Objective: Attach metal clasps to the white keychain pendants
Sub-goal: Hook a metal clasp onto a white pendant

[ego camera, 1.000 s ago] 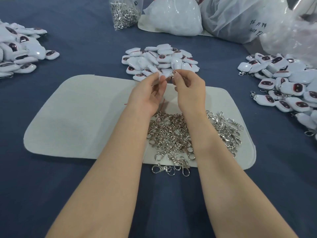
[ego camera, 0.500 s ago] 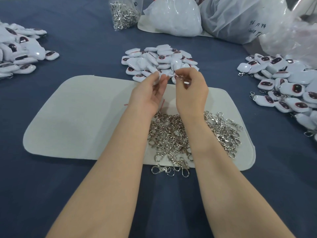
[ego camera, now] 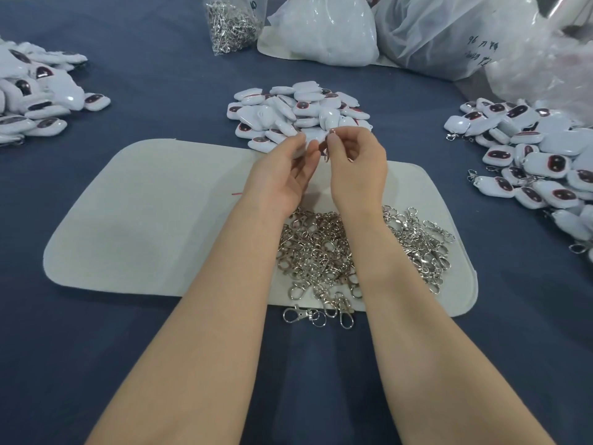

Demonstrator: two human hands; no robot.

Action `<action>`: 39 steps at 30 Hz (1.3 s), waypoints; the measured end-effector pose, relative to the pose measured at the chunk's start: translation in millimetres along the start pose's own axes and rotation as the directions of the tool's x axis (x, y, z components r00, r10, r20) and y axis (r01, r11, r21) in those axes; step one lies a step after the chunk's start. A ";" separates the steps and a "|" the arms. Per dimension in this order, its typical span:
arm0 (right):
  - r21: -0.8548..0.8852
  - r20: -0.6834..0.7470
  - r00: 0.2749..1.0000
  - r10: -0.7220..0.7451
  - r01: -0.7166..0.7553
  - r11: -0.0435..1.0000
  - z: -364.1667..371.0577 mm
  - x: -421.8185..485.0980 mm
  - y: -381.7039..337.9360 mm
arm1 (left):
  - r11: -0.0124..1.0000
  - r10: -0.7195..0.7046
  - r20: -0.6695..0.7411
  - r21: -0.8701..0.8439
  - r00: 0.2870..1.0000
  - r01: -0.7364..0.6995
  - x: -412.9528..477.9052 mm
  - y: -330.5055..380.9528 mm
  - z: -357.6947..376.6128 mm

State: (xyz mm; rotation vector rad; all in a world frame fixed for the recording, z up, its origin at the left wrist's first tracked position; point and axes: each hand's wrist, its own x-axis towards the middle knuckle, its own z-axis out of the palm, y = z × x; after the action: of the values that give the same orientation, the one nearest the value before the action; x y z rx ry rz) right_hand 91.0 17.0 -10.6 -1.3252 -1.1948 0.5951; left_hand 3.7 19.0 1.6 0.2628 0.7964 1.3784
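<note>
My left hand (ego camera: pixel 282 175) pinches a white pendant (ego camera: pixel 313 141) between thumb and fingers, above the far edge of the white felt mat (ego camera: pixel 154 220). My right hand (ego camera: pixel 357 168) pinches a small metal clasp (ego camera: pixel 327 152) right against that pendant; the clasp is mostly hidden by my fingers. Just beyond both hands lies a heap of white pendants (ego camera: pixel 298 110). A pile of loose metal clasps (ego camera: pixel 327 248) covers the mat beneath my wrists.
Pendants with clasps on them are heaped at the right (ego camera: pixel 539 168). Another pendant heap (ego camera: pixel 35 101) lies at the far left. A clear bag of clasps (ego camera: pixel 232 24) and white plastic bags (ego camera: pixel 324 33) stand at the back. A few clasps (ego camera: pixel 317 316) lie off the mat's near edge.
Both hands stay together at the same spot. My right hand has turned slightly, and the clasp now hangs lower between the fingertips.
</note>
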 end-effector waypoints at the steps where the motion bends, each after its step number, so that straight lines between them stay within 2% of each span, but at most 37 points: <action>1: 0.006 -0.025 1.000 -0.006 0.006 1.000 -0.6 0.6 -0.1 | 1.000 -0.010 0.010 0.007 1.000 0.010 -0.6 -0.1 0.2; 5: 0.016 -0.084 0.996 -0.029 0.030 0.999 -1.1 1.4 0.2 | 0.998 -0.062 0.024 0.022 0.998 0.061 -1.8 0.2 0.6; 8: -0.055 -0.108 0.993 -0.053 0.048 0.997 -1.3 2.0 2.6 | 0.995 -0.062 0.014 0.085 0.998 0.061 -2.3 -0.3 1.5; 11: -0.146 -0.110 0.990 -0.091 0.075 0.987 -2.4 2.4 5.7 | 0.971 0.077 0.012 0.224 0.997 -0.078 -3.0 -1.8 3.4; 14: -0.232 -0.078 0.990 -0.117 0.096 0.968 -3.7 2.8 8.8 | 0.850 0.312 0.062 0.428 0.948 -0.308 -5.9 -3.6 4.1; 18: -0.285 -0.040 0.989 -0.143 0.126 0.950 -4.4 2.6 9.9 | 0.648 0.482 0.180 0.586 0.857 -0.487 -7.3 -5.7 2.5; 20: -0.309 -0.010 0.987 -0.160 0.149 0.939 -4.7 1.9 10.0 | 0.540 0.521 0.241 0.650 0.819 -0.535 -5.2 -6.4 0.8; 24: -0.343 0.035 0.981 -0.191 0.191 0.920 -5.1 0.4 10.2 | 0.386 0.542 0.413 0.652 0.732 -0.653 -4.4 -7.6 2.0; 26: -0.350 0.030 0.982 -0.186 0.185 0.918 -5.2 0.2 10.4 | 0.329 0.525 0.468 0.659 0.711 -0.676 -5.2 -8.0 2.7; 28: -0.316 0.030 0.988 -0.150 0.152 0.937 -4.0 -0.2 9.2 | 0.341 0.537 0.441 0.666 0.719 -0.663 -3.6 -8.3 2.4; 29: -0.280 0.033 0.992 -0.123 0.127 0.951 -2.7 0.0 8.3 | 0.384 0.554 0.384 0.670 0.739 -0.635 -2.3 -8.2 2.2; 31: -0.172 0.063 0.997 -0.053 0.063 0.983 0.0 0.5 4.5 | 0.534 0.546 0.218 0.654 0.809 -0.536 1.8 -5.8 0.0; 33: -0.070 0.119 0.993 0.023 -0.014 0.997 0.8 0.9 1.2 | 0.679 0.446 0.096 0.611 0.890 -0.407 5.6 -3.5 -3.8; 34: -0.062 0.146 0.988 0.052 -0.043 0.997 0.3 1.9 1.7 | 0.718 0.392 0.077 0.597 0.917 -0.357 7.2 -3.3 -5.7; 39: -0.137 0.206 0.967 0.148 -0.121 0.983 -8.7 8.8 5.7 | 0.704 0.360 0.089 0.628 0.929 -0.333 11.7 -6.4 -7.6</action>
State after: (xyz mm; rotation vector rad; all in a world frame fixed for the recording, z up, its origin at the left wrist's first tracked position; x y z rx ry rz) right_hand 103.4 22.5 -11.7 -1.4837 -1.3419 0.7905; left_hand 3.6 26.5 -11.9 0.9668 1.2902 1.4212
